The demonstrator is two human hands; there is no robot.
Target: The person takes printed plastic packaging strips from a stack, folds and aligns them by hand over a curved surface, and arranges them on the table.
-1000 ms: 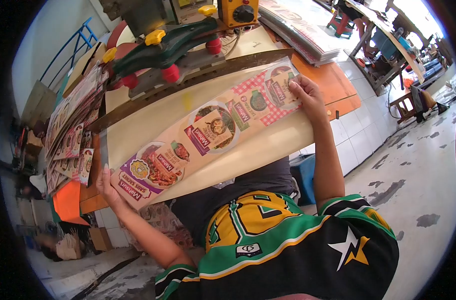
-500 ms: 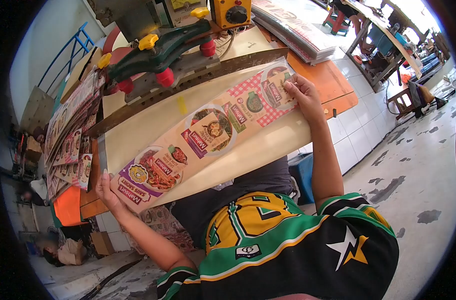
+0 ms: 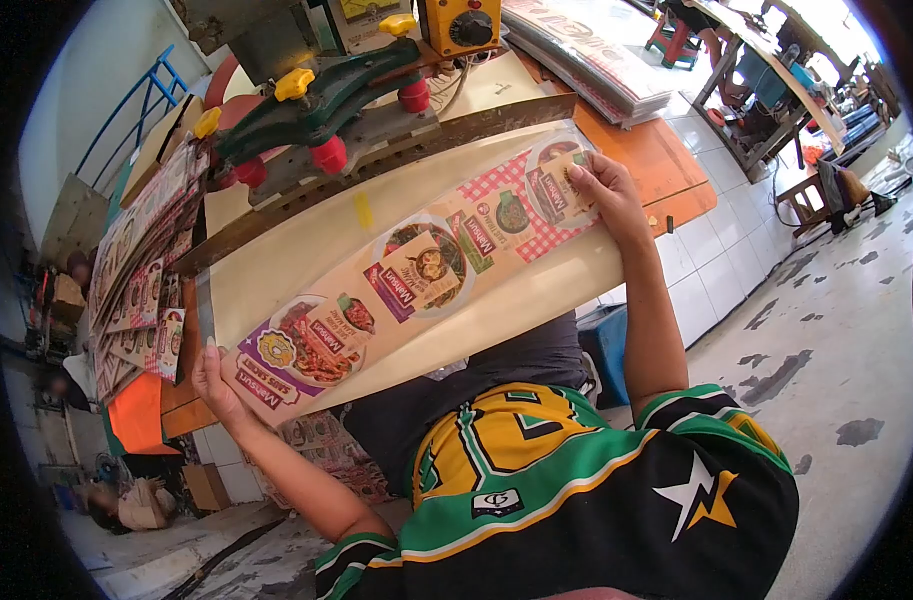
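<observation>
A long printed strip (image 3: 416, 270) with food pictures, under clear plastic, slants over a cream work surface (image 3: 516, 300). At its lower left end, my left hand (image 3: 219, 388) grips the edge, fingers pressed together. My right hand (image 3: 608, 192) pinches the upper right end between thumb and fingers. Behind the strip stands a dark metal bar (image 3: 376, 178). Above that is a green press frame (image 3: 326, 110) with yellow knobs and red feet.
Printed sheets (image 3: 141, 270) lie stacked at the left. An orange control box (image 3: 463, 27) and a plastic-wrapped stack (image 3: 586, 60) are at the back. People sit in the background at lower left and upper right. A blue container (image 3: 604, 355) stands below the table.
The view has shifted slightly, so the press sits a little further left and higher. Both hands keep hold of the strip, which has barely moved.
</observation>
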